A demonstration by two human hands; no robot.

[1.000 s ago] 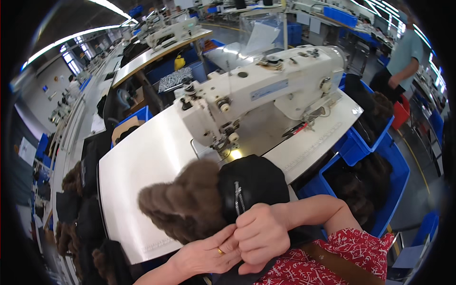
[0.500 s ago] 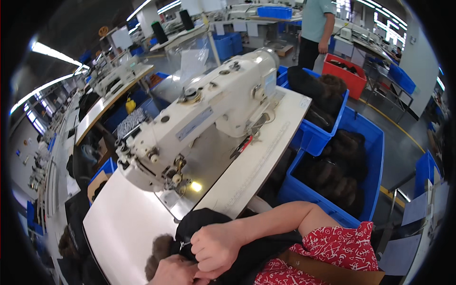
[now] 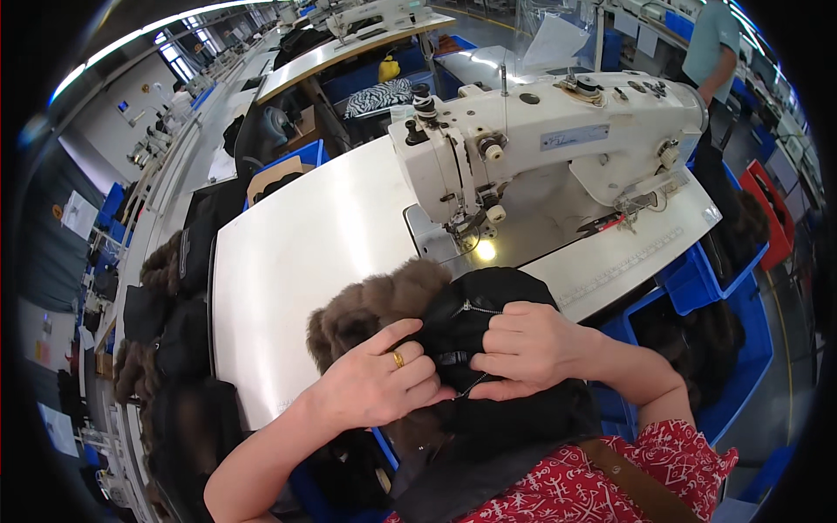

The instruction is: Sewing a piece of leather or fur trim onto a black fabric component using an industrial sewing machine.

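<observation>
I hold a black padded piece [image 3: 484,288] with brown fur trim [image 3: 379,296] at the front of the sewing table, below the machine's needle area. My left hand [image 3: 392,370], with a gold ring, grips the left edge of a zipped opening [image 3: 451,357] in the black fabric, its forefinger partly raised. My right hand [image 3: 527,349] is closed on the opening's right side, where a metal zip [image 3: 471,307] shows above and below its fingers. Both thumbs are near the lower zip. The white industrial sewing machine [image 3: 558,131] stands beyond the piece, its lamp lit.
Dark fur-trimmed pieces [image 3: 179,340] are piled left of the white tabletop [image 3: 279,253]. Blue crates [image 3: 715,283] with similar pieces stand at right, a red crate [image 3: 780,209] behind them. A small cutting tool [image 3: 600,225] lies by the machine. A person [image 3: 711,52] stands at far right.
My hands, bunched together earlier, are now apart on either side of the zipped opening, which shows between them. The view swung right, then back left.
</observation>
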